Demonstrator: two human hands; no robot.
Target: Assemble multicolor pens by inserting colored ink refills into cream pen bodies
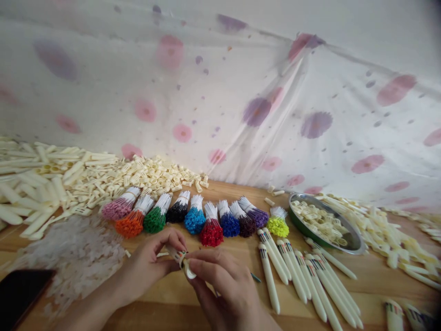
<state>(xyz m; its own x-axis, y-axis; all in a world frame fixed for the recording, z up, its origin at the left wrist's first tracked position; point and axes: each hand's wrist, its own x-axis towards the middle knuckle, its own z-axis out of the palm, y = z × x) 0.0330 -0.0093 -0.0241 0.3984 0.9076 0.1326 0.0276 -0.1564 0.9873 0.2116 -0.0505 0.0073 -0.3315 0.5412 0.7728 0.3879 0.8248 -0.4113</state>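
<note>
Both my hands meet low in the middle over the wooden table [241, 250]. My left hand [156, 259] pinches a cream multi-colour pen barrel [179, 258] by its body. Fingers of my right hand [220, 280] close on the same pen's end, where a white cap-like part shows. Just beyond my hands lies a row of bundled pen refills, from pink [119, 208] and orange [130, 224] through green [155, 218], black [177, 210], blue [195, 218] and red [211, 231] to yellow [277, 224].
Several assembled cream pens [296, 276] lie to the right. A metal bowl [354, 239] holds small cream parts. Cream barrels [31, 184] and small clips [151, 177] are heaped at left, with clear bits [76, 253] and a dark phone [19, 292]. A flowered sheet [241, 92] hangs behind.
</note>
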